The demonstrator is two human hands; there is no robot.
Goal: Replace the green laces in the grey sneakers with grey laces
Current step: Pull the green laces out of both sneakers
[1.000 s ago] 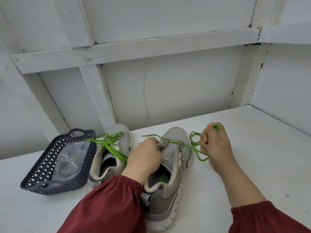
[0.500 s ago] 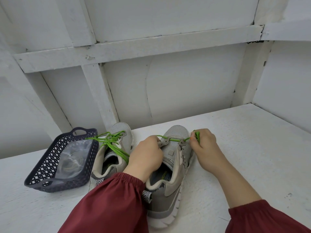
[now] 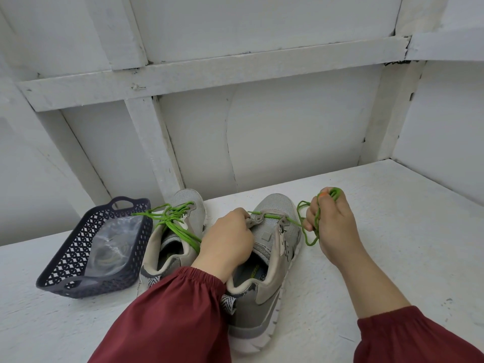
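Hands are both busy on one shoe: the left hand (image 3: 230, 237) curls its fingers over the eyelet edge of the right sneaker (image 3: 277, 205) and pins it to the desk (image 3: 392, 231), while the right hand (image 3: 332, 226) clutches a loose bunch of the green lace (image 3: 272, 218), with loops dangling below the fist. The sneaker's long axis runs heel at 6 o'clock to toe at 12. The lace crosses it from 9 to 3 o'clock, through what looks like the last eyelet pair near the toe, and runs on to the right hand at 3 o'clock, just beside the shoe. That hand is the nearer one to the free length, so I judge that a further pull toward 3 o'clock would draw the short tail by the left hand's fingers out. The left sneaker (image 3: 188, 203), at 9 o'clock, has its own lace (image 3: 172, 218) fully threaded. Farther toward 9 o'clock a basket (image 3: 65, 255) holds a clear bag (image 3: 110, 247); its contents cannot be told.
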